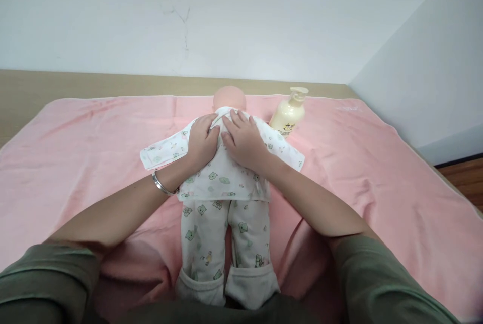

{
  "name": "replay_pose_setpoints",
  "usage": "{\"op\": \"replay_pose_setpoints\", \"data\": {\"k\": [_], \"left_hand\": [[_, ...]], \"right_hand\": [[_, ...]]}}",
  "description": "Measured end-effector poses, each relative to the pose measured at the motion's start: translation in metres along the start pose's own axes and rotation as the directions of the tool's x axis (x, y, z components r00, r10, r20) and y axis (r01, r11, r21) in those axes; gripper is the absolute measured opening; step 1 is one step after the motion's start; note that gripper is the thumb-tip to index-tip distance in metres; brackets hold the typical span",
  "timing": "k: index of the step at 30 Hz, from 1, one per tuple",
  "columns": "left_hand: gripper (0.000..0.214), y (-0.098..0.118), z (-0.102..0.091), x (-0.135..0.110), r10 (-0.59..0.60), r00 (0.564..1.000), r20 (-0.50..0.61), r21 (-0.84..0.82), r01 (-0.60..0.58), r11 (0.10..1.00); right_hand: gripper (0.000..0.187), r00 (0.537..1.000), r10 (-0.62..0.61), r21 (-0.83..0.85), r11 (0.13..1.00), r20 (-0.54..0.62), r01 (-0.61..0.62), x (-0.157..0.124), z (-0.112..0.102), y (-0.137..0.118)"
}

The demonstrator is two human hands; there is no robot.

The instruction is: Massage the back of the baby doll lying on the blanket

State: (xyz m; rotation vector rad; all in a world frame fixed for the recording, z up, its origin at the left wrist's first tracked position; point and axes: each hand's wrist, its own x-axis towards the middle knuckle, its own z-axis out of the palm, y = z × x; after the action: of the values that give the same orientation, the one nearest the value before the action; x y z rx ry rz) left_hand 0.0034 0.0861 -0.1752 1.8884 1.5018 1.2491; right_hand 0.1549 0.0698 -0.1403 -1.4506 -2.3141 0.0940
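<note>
A baby doll [222,183] in white printed pyjamas lies stretched out on a pink blanket [124,148], head away from me and legs toward me. No facial features show on its bald head, so it seems to lie face down. My left hand [204,139] rests flat on the left side of its upper back, near the shoulder. On the right side lies my right hand [241,138], palm down with fingers spread. Both hands touch the cloth of the top and hold nothing. The doll's hands are hidden in the sleeves.
A cream pump bottle [290,112] stands, slightly tilted in view, beyond the doll's right-hand sleeve. The blanket covers a wooden table [151,84] set against a white wall [264,22]. Folds run through the blanket near my body.
</note>
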Motion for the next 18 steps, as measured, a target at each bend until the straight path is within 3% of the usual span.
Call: {"op": "replay_pose_setpoints", "data": {"k": [4,7,10,12,15,18], "left_hand": [[0.040,0.019,-0.008,0.007,-0.171,0.981,-0.094,-0.212,0.148,0.966],[0.030,0.047,-0.012,0.021,-0.308,0.949,-0.064,-0.512,0.234,0.826],[0.024,0.078,-0.008,0.038,-0.345,0.922,0.177,-0.735,0.357,0.577],[0.027,0.098,0.001,0.049,-0.326,0.866,0.378,-0.766,0.491,0.414],[0.038,0.123,0.017,0.062,-0.282,0.773,0.568,-0.741,0.630,0.234],[0.048,0.143,0.034,0.072,-0.260,0.711,0.654,-0.723,0.688,0.062]], "right_hand": [[0.053,0.995,-0.080,0.054,0.996,0.063,0.077,-0.003,-0.021,-0.002],[0.058,0.993,-0.083,0.055,0.995,-0.082,0.087,-0.004,-0.057,0.008],[0.060,0.958,0.004,-0.007,1.000,-0.286,-0.007,-0.001,-0.089,0.034],[0.060,0.920,0.074,-0.044,0.994,-0.385,-0.099,0.003,-0.102,0.056],[0.062,0.877,0.159,-0.076,0.973,-0.453,-0.216,0.011,-0.104,0.085],[0.060,0.884,0.187,-0.122,0.958,-0.428,-0.261,0.019,-0.090,0.097]]}}
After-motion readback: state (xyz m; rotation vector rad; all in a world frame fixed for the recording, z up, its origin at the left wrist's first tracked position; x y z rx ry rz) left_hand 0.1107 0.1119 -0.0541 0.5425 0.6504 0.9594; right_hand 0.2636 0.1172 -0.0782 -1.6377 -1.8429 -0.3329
